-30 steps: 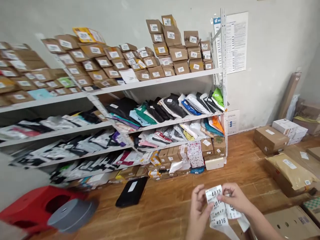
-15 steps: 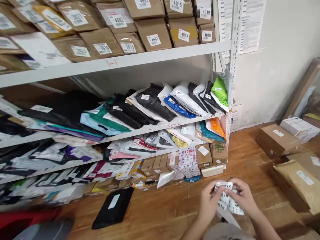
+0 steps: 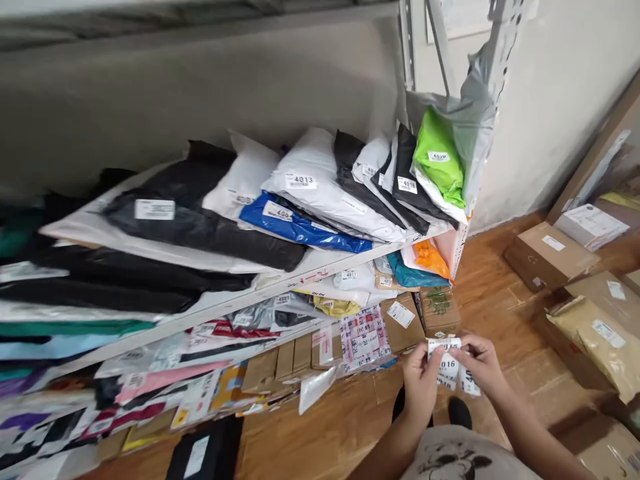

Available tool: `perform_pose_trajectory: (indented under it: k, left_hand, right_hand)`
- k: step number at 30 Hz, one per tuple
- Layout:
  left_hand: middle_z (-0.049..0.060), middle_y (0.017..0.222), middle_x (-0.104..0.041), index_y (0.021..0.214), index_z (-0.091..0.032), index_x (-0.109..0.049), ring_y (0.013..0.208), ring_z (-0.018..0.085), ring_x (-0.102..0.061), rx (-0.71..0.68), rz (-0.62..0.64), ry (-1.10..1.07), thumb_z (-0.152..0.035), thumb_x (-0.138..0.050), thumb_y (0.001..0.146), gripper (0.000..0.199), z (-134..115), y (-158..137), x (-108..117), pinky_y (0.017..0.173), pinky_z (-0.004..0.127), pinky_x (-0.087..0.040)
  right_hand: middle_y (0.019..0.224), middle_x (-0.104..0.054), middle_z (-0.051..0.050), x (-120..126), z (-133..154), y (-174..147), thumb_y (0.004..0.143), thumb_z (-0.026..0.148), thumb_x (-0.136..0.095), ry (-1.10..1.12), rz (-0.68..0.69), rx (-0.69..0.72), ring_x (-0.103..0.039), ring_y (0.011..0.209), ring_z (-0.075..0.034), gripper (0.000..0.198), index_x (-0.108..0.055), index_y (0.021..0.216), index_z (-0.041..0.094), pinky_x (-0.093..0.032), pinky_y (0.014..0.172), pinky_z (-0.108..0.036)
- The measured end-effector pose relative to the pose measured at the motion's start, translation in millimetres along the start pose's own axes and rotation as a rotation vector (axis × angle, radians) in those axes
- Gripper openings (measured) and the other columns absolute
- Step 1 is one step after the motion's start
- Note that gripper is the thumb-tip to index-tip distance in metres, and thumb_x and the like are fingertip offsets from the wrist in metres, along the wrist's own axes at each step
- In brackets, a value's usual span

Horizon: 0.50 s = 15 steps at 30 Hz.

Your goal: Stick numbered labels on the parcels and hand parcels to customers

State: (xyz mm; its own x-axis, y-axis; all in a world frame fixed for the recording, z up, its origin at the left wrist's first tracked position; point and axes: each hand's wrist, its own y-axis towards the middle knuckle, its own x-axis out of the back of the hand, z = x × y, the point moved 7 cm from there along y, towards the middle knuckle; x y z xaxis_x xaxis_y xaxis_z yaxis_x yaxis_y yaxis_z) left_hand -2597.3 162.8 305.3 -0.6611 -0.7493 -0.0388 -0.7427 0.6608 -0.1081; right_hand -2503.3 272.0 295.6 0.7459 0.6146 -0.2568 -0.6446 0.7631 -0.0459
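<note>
Both my hands pinch a strip of white number labels [image 3: 447,365] low in front of my body. My left hand [image 3: 417,377] grips its left side with the thumb over the front, and my right hand [image 3: 481,363] grips the right side near the top. "4016" can be read on one label; the upper one is partly under my thumbs. Ahead stands a shelf of bagged parcels: a white bag [image 3: 313,177] marked 4013, a black bag [image 3: 410,180] marked 4018, a bright green bag [image 3: 439,160] marked 4020 and a blue bag [image 3: 300,220].
A white metal shelf post [image 3: 503,73] rises at the rack's right end. On the wooden floor at right lie cardboard boxes [image 3: 555,257] and a tan padded parcel [image 3: 595,340]. A flat black parcel [image 3: 210,453] lies on the floor at lower left.
My view has moved closer to the shelf and tilted down, so the bagged parcels look larger and the upper boxes have left view. The top label now bends back under my thumbs.
</note>
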Motion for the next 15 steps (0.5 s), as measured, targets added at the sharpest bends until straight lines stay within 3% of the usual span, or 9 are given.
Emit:
perform_pose_trajectory:
  k: [3,6,8,10,12,15]
  left_hand:
    - [0.009,0.092,-0.071,0.090,-0.017,-0.072,0.091,0.022,-0.067,-0.193,0.080,0.098,-0.053,-0.049,0.094,0.043,-30,51,18,0.081,0.032,-0.054]
    - [0.014,0.128,-0.062,0.129,-0.019,-0.059,0.122,0.026,-0.056,-0.629,0.152,0.384,-0.041,-0.052,0.095,0.042,-105,109,16,0.104,0.040,-0.045]
    - [0.017,0.137,-0.056,0.141,-0.014,-0.047,0.130,0.027,-0.049,-0.905,0.178,0.553,-0.038,-0.052,0.094,0.053,-160,147,-9,0.111,0.043,-0.039]
    - [0.019,0.144,-0.051,0.144,-0.009,-0.042,0.136,0.027,-0.043,-1.090,0.189,0.654,-0.035,-0.049,0.095,0.056,-205,185,-47,0.116,0.045,-0.031]
    - [0.016,0.151,-0.045,0.145,-0.013,-0.042,0.143,0.028,-0.035,-1.121,0.144,0.792,-0.031,-0.046,0.095,0.054,-234,225,-89,0.122,0.049,-0.019]
    - [0.021,0.146,-0.050,0.138,-0.009,-0.051,0.143,0.035,-0.033,-1.071,0.178,1.029,-0.035,-0.055,0.090,0.054,-244,271,-138,0.121,0.060,-0.003]
  right_hand:
    - [0.056,-0.063,-0.001,-6,-32,15,0.053,0.049,-0.090,0.164,-0.187,-0.155,-0.054,0.050,-0.013,0.034,-0.072,0.060,0.022,-0.046,0.050,-0.026]
    - [0.057,-0.067,-0.002,-10,-48,22,0.053,0.051,-0.090,0.286,-0.334,-0.180,-0.059,0.050,-0.017,0.035,-0.072,0.065,0.023,-0.053,0.052,-0.030]
    - [0.058,-0.068,-0.002,-11,-47,24,0.053,0.048,-0.090,0.306,-0.368,-0.142,-0.060,0.050,-0.018,0.034,-0.069,0.063,0.023,-0.054,0.051,-0.031]
    - [0.059,-0.067,-0.001,-6,-39,22,0.053,0.044,-0.091,0.305,-0.392,-0.101,-0.060,0.049,-0.017,0.033,-0.067,0.061,0.022,-0.052,0.049,-0.029]
    - [0.058,-0.066,0.000,0,-30,15,0.053,0.041,-0.091,0.310,-0.409,-0.068,-0.058,0.048,-0.015,0.032,-0.066,0.059,0.022,-0.049,0.046,-0.025]
    - [0.060,-0.064,0.001,12,-24,4,0.054,0.039,-0.091,0.333,-0.462,-0.056,-0.056,0.048,-0.012,0.031,-0.066,0.059,0.022,-0.047,0.044,-0.023]
